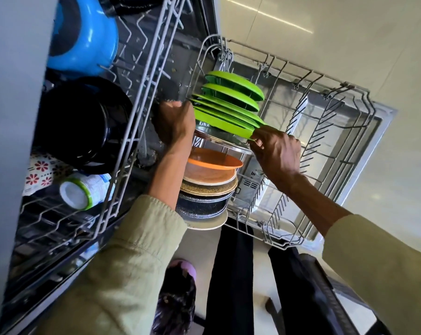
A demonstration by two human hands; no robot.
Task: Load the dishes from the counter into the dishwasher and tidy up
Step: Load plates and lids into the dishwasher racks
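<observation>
Head view, single frame, past state recorded

Hidden or unclear: fingertips of the left hand lay behind the green plates; its fingers were curled at the near edge of that row, and whether they gripped a plate could not be told. A glass item beneath the nearest green plate was partly covered by both hands, so its shape was unclear. The upper rack and its load were cut off at the left frame edge. Frame bottom was blurred.

Orientation: green plates stood on edge in a row, faces parallel, the row's long axis running away from the hands toward the back of the lower rack. The nearest green plate was tilted, its rim pinched between thumb and fingers of the right hand.

Containers:
- Lower rack, pulled out over the open door: green plates beyond both hands; between the forearms and nearer the person, an orange plate, then a brown plate, a speckled tan one, a dark speckled pan and a white plate, all on edge. Tines beyond the right hand held nothing
- Upper rack, left of the left hand: blue bowl, black pot, floral mug, white jar with green rim
</observation>
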